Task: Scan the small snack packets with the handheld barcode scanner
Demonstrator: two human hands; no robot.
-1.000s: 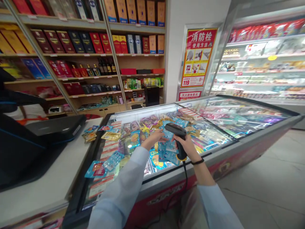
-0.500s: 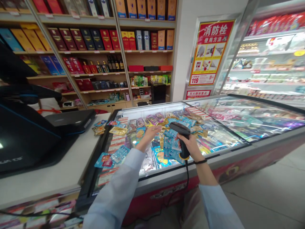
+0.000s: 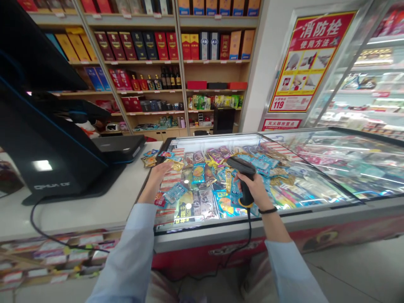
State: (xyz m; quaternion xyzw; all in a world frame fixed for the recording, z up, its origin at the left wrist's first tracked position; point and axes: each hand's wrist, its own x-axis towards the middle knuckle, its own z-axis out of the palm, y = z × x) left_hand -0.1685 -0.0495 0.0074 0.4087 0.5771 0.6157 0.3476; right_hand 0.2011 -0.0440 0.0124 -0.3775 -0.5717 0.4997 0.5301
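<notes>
My right hand (image 3: 255, 187) is wrapped round the grip of a black barcode scanner (image 3: 242, 166) with a yellow ring at its base and a cable hanging down. The scanner is over the glass-topped freezer (image 3: 197, 221), its head pointing left and away from me. Blue snack packets (image 3: 265, 163) lie on the glass beside and behind it. My left hand (image 3: 160, 171) reaches over the freezer's left edge, fingers stretched out beside gold packets (image 3: 176, 166); I cannot see anything held in it. Near its wrist lie a pale blue packet (image 3: 175, 192) and a red packet (image 3: 159, 199).
A white counter (image 3: 126, 210) with a black checkout terminal (image 3: 59, 155) stands at the left. Several small packets (image 3: 149, 160) lie on its edge. Shelves of boxed bottles (image 3: 139, 45) line the back wall. The scanner's cable (image 3: 233, 252) hangs down the freezer front.
My left hand has moved left, from near the scanner to the gold packets at the freezer's left edge. My right hand still holds the barcode scanner. The view has turned left.
</notes>
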